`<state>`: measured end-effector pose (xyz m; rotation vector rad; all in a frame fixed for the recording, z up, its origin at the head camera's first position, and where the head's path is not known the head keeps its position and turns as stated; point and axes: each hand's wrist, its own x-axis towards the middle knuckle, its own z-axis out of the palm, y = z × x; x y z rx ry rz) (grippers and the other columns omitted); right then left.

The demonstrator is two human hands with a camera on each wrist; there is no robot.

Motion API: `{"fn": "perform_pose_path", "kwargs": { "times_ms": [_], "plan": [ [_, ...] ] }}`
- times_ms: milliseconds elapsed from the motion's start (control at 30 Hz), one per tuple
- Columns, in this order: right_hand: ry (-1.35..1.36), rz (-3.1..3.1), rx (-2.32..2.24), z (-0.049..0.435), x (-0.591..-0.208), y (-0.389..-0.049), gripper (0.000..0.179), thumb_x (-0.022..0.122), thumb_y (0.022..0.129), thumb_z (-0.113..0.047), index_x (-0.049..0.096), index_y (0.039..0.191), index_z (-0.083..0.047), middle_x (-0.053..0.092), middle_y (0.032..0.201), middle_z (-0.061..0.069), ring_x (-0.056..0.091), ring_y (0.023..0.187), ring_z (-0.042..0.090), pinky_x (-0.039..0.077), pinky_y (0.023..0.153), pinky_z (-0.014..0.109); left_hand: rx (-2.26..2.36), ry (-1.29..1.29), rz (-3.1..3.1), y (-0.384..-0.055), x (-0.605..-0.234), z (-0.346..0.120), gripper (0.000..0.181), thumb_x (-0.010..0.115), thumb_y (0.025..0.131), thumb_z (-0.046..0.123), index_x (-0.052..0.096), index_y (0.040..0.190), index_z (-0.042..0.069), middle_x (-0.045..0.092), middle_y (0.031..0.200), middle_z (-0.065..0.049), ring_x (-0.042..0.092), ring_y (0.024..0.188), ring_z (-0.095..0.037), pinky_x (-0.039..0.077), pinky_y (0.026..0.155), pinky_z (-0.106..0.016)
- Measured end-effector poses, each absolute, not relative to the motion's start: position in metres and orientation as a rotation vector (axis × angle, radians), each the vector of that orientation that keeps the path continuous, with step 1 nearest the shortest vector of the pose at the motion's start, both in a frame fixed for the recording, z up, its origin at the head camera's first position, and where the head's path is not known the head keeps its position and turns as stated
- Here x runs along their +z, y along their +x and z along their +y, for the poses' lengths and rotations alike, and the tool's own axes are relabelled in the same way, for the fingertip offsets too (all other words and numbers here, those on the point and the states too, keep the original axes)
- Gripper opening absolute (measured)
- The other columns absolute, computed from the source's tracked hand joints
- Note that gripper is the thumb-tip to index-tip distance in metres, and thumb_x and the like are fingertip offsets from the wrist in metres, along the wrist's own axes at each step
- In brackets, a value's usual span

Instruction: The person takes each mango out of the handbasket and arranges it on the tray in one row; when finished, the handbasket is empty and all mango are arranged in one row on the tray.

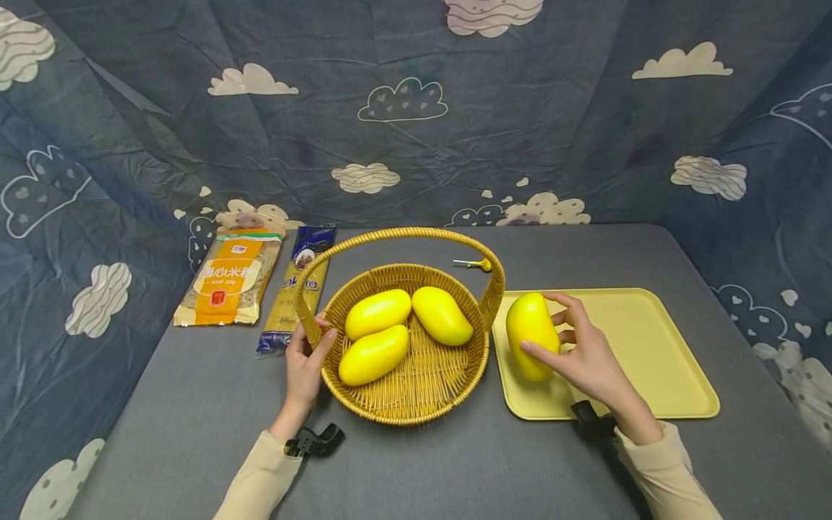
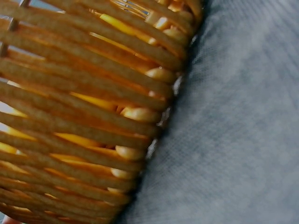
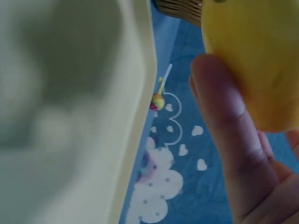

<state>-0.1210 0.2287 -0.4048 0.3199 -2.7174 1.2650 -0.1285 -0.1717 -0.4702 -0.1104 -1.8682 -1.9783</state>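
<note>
In the head view a yellow mango (image 1: 529, 336) is held upright between the thumb and fingers of my right hand (image 1: 588, 361), over the left part of a pale yellow tray (image 1: 640, 354). The right wrist view shows the thumb (image 3: 224, 112) along the side of that mango. My left hand (image 1: 307, 368) grips the left side of a woven basket (image 1: 406, 417) where its arched handle meets the rim. Three more mangoes lie inside: one upper left (image 1: 378, 315), one lower left (image 1: 373, 355), one upper right (image 1: 442, 316). The basket's woven wall (image 2: 84, 116) fills much of the left wrist view.
Left of the basket lie an orange-labelled food packet (image 1: 227, 278) and a blue and yellow pasta packet (image 1: 295, 289). A small yellow-headed item with a pale stick (image 1: 481, 264) rests behind the basket. A cloud-patterned cloth (image 1: 416, 144) hangs behind the grey table (image 1: 429, 469).
</note>
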Motion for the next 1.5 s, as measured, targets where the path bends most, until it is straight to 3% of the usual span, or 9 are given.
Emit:
{"fn": "perform_pose_path", "kwargs": {
  "times_ms": [333,600,967,1500],
  "plan": [
    [0.144,-2.805,1.064,0.228,-0.416,-0.134,0.076,0.076,0.076,-0.047,0.041,0.136,-0.018,0.057,0.089,0.011,0.056,0.074,0.024,0.042,0.058,0.034,-1.969,-0.117,-1.875,-0.129,-0.471,-0.172,0.021,0.059,0.090,-0.002,0.052,0.107,-0.012,0.054,0.116,-0.026,0.048,0.117,-0.022,0.036,0.096,-0.026],
    [0.017,-2.920,0.964,0.229,-0.418,-0.138,0.081,0.069,0.076,-0.060,0.040,0.137,-0.016,0.062,0.093,0.012,0.057,0.074,0.025,0.039,0.058,0.033,-1.959,-0.112,-1.879,-0.129,-0.471,-0.172,0.021,0.059,0.090,-0.002,0.052,0.107,-0.012,0.054,0.115,-0.027,0.049,0.113,-0.020,0.037,0.092,-0.025],
    [0.025,-2.965,1.034,0.227,-0.428,-0.143,0.081,0.070,0.078,-0.055,0.039,0.136,-0.009,0.063,0.091,0.016,0.058,0.076,0.028,0.041,0.061,0.033,-1.984,-0.095,-1.886,-0.128,-0.471,-0.173,0.022,0.059,0.090,-0.001,0.052,0.108,-0.012,0.053,0.119,-0.026,0.048,0.117,-0.022,0.036,0.095,-0.026],
    [-0.003,-3.034,1.028,0.224,-0.427,-0.147,0.086,0.063,0.081,-0.061,0.037,0.139,-0.005,0.063,0.096,0.020,0.058,0.081,0.031,0.041,0.062,0.033,-1.981,-0.105,-1.895,-0.127,-0.470,-0.173,0.021,0.058,0.091,-0.002,0.051,0.108,-0.012,0.052,0.125,-0.026,0.046,0.120,-0.024,0.036,0.097,-0.025]
  ]
}}
